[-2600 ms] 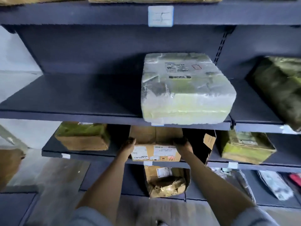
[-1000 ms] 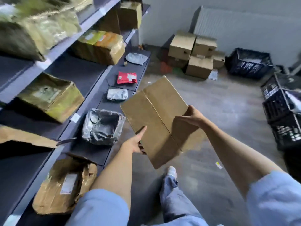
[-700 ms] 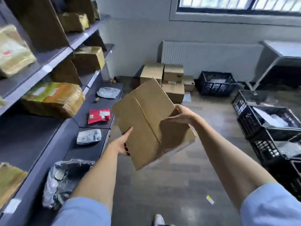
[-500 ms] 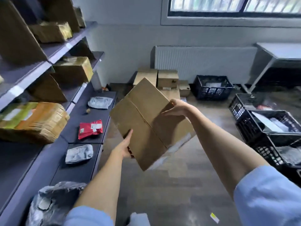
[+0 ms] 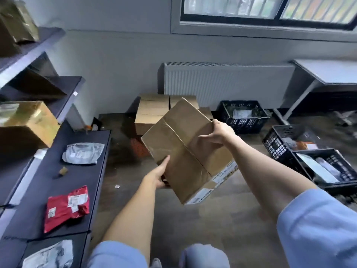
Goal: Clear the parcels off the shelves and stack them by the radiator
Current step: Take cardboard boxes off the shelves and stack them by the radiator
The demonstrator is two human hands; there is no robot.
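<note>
I hold a brown cardboard parcel [image 5: 185,149] tilted in the air over the floor, in the middle of the view. My left hand [image 5: 159,176] grips its lower left edge from beneath. My right hand [image 5: 218,132] clasps its upper right edge. Beyond the parcel, a stack of cardboard boxes [image 5: 152,111] sits on the floor in front of the white radiator [image 5: 228,83]. The dark shelves [image 5: 63,180] run along the left and hold a red mailer [image 5: 67,207], a grey mailer [image 5: 83,152] and a yellow-wrapped box [image 5: 27,120].
Black plastic crates [image 5: 242,115] stand right of the box stack, and more crates [image 5: 316,161] with packets line the right side. A grey table [image 5: 328,72] stands at the far right. The wooden floor [image 5: 212,219] lies between the shelves and crates.
I took the brown parcel off the shelf, turned away from the shelves and moved closer to the radiator. The box stack and the radiator are now nearer.
</note>
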